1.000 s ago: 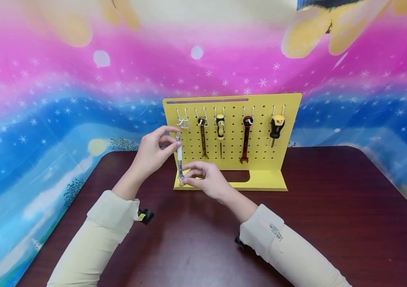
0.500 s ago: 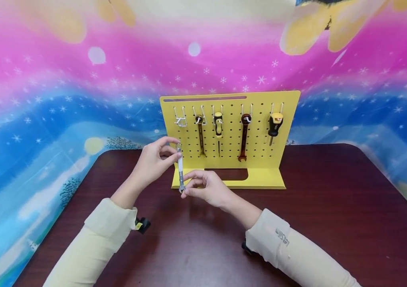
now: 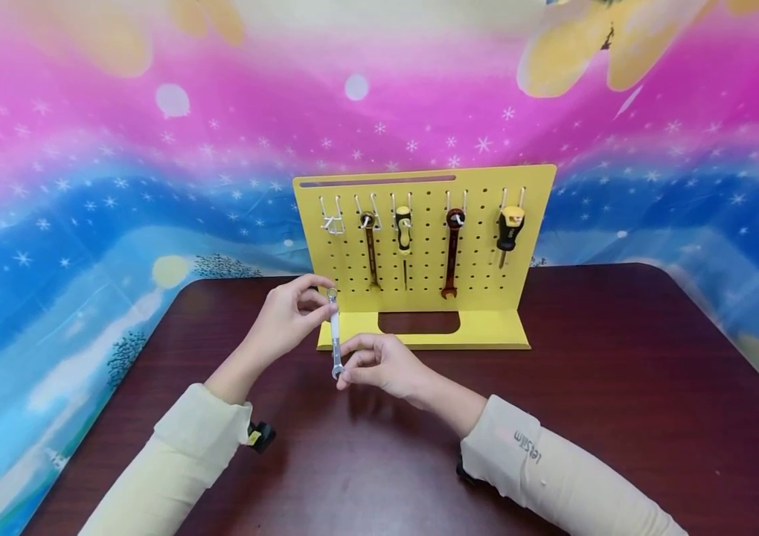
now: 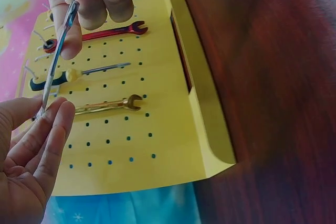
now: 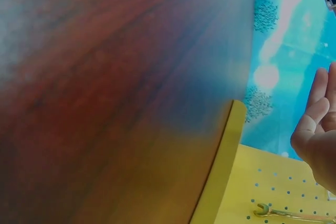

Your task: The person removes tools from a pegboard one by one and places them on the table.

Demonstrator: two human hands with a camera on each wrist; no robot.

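Observation:
A silver combination wrench (image 3: pixel 335 331) is held nearly upright in front of the left part of the yellow pegboard (image 3: pixel 487 283). My left hand (image 3: pixel 286 316) pinches it near its ring end, at the top. Below, my right hand (image 3: pixel 389 370) has thumb and fingers at the open-jaw end. In the left wrist view the silver wrench (image 4: pixel 55 59) appears almost edge-on, running between the two hands. White hooks (image 3: pixel 332 222) at the board's left end carry no tool.
Along the pegboard hang a gold-brown wrench (image 3: pixel 370 249), a slim yellow-and-black screwdriver (image 3: pixel 403 231), a reddish wrench (image 3: pixel 452 253) and a black-and-yellow screwdriver (image 3: pixel 510 229). The board stands on a dark wooden table (image 3: pixel 620 387), with a printed cloth (image 3: pixel 152 186) behind.
Both hands have lowered the silver wrench together, from just below the left hooks to in front of the board's base. The hold at both ends looks the same.

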